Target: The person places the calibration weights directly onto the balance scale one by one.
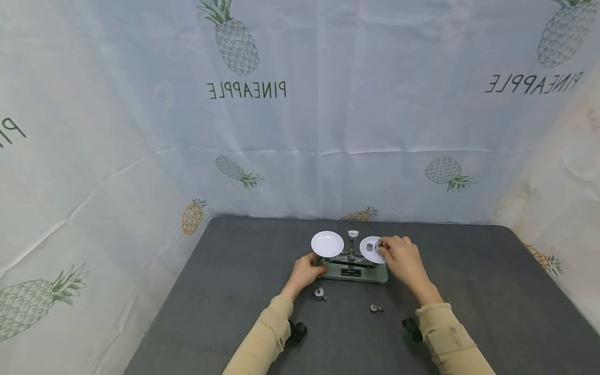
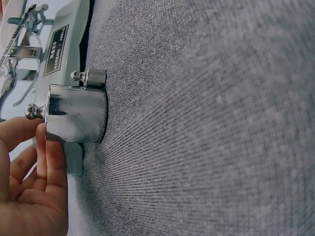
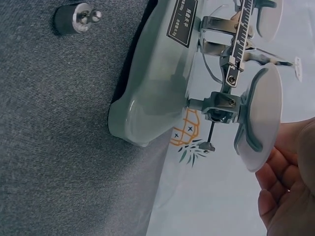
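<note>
A green balance scale (image 1: 356,272) stands on the grey table with two white pans. My left hand (image 1: 305,272) grips the left end of its base, below the left pan (image 1: 327,244). In the left wrist view, the fingers (image 2: 51,169) are bent beside the base, partly behind a large metal weight (image 2: 78,114). Over the right pan (image 1: 367,254), my right hand (image 1: 404,259) pinches a small metal weight (image 1: 380,244). Another weight (image 1: 369,247) rests on that pan. In the right wrist view, the pan hides the right fingertips.
A small weight (image 2: 96,77) stands beside the large one, in front of the scale's left half. Two more little weights (image 1: 373,308) sit before its right half. Dark wrist devices (image 1: 297,331) are near both sleeves. A pineapple-printed curtain (image 1: 319,125) hangs behind the table (image 1: 244,291).
</note>
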Demonstrator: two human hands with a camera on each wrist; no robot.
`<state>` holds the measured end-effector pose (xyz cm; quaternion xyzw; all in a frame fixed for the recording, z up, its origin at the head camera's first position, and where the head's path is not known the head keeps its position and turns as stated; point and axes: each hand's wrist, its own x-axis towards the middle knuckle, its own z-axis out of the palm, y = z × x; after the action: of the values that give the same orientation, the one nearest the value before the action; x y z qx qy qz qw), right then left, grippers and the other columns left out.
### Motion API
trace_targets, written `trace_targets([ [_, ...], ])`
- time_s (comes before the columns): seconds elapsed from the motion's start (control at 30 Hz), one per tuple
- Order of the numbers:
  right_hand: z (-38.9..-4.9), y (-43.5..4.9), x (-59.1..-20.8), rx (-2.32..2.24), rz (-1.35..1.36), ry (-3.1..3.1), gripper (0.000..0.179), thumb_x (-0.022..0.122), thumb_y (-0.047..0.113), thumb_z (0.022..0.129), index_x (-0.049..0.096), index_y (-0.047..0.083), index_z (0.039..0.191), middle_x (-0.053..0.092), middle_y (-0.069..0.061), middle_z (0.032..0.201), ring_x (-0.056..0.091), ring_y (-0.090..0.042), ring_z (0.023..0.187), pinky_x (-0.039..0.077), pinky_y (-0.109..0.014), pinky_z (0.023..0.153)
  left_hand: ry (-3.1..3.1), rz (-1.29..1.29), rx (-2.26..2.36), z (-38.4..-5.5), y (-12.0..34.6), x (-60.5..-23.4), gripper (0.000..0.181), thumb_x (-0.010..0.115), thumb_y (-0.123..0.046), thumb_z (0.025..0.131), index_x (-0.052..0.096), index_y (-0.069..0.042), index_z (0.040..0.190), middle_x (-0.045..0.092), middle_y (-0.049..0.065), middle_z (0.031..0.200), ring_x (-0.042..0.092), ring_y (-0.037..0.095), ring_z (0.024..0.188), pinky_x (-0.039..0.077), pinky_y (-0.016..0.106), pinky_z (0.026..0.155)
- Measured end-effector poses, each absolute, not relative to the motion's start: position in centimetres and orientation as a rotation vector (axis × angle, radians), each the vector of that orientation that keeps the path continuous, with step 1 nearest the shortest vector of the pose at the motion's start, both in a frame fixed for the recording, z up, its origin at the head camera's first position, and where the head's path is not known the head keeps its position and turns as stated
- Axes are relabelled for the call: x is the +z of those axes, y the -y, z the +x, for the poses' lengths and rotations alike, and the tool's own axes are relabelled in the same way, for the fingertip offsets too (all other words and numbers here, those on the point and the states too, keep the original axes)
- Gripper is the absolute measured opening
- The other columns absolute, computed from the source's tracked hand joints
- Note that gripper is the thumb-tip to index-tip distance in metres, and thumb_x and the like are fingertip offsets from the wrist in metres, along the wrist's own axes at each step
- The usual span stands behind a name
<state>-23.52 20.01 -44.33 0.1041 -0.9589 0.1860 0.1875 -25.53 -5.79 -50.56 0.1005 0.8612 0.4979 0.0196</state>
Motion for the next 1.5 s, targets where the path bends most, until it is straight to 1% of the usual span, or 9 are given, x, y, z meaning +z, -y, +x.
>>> trace_targets([
  [0.4,-23.8,-20.0,-44.4,0.557,0.256,2.709,0.022,0.064,0.016,0.087,0.067,0.003,0.105,0.065,-0.011,0.087,0.05,-0.028,0.08,0.035,-0.041,0.067,-2.676,0.34,1.548,-25.4,5.8,-50.6,0.032,0.069,-0.015,0.079,0.064,-0.003,0.109,0.067,0.008,0.067,0.056,0.002,0.055,0.048,0.02,0.056],
  [0.57,-23.8,-20.1,-44.6,0.569,0.259,2.704,0.024,0.063,0.017,0.087,0.066,0.003,0.107,0.066,-0.012,0.089,0.05,-0.029,0.081,0.036,-0.042,0.067,-2.681,0.337,1.537,-25.4,5.8,-50.7,0.032,0.069,-0.015,0.08,0.065,-0.004,0.109,0.067,0.007,0.067,0.055,0.003,0.055,0.047,0.02,0.055],
  [0.8,-23.5,-20.2,-44.3,0.616,0.24,2.682,0.029,0.063,0.018,0.087,0.065,0.001,0.111,0.065,-0.012,0.09,0.051,-0.033,0.088,0.036,-0.046,0.071,-2.68,0.322,1.529,-25.6,5.7,-50.8,0.033,0.068,-0.016,0.08,0.064,-0.005,0.111,0.068,0.007,0.068,0.055,0.003,0.055,0.046,0.02,0.056],
  [1.0,-23.1,-20.5,-44.2,0.631,0.234,2.666,0.031,0.065,0.016,0.086,0.064,0.002,0.113,0.065,-0.011,0.09,0.051,-0.032,0.087,0.035,-0.044,0.069,-2.681,0.328,1.538,-25.7,5.7,-50.9,0.033,0.068,-0.016,0.08,0.064,-0.005,0.112,0.069,0.008,0.069,0.055,0.003,0.056,0.047,0.021,0.056],
  [1.27,-22.3,-21.1,-44.2,0.637,0.235,2.621,0.025,0.066,0.014,0.084,0.067,0.004,0.107,0.064,-0.01,0.089,0.051,-0.03,0.083,0.034,-0.041,0.067,-2.683,0.326,1.538,-25.7,5.7,-50.8,0.033,0.068,-0.017,0.08,0.065,-0.006,0.111,0.068,0.007,0.067,0.055,0.004,0.055,0.046,0.021,0.056],
  [1.37,-21.9,-21.3,-44.2,0.65,0.255,2.597,0.022,0.067,0.012,0.083,0.068,0.004,0.104,0.064,-0.009,0.086,0.051,-0.028,0.079,0.033,-0.039,0.066,-2.687,0.323,1.537,-25.7,5.8,-50.8,0.033,0.069,-0.017,0.08,0.065,-0.006,0.11,0.067,0.007,0.067,0.054,0.003,0.055,0.046,0.021,0.055],
  [1.5,-21.2,-21.4,-44.2,0.665,0.302,2.551,0.02,0.069,0.009,0.081,0.069,0.003,0.1,0.063,-0.007,0.081,0.053,-0.025,0.076,0.036,-0.039,0.066,-2.694,0.336,1.538,-25.7,5.8,-50.8,0.033,0.068,-0.016,0.081,0.065,-0.006,0.112,0.068,0.008,0.068,0.054,0.003,0.054,0.046,0.02,0.055],
])
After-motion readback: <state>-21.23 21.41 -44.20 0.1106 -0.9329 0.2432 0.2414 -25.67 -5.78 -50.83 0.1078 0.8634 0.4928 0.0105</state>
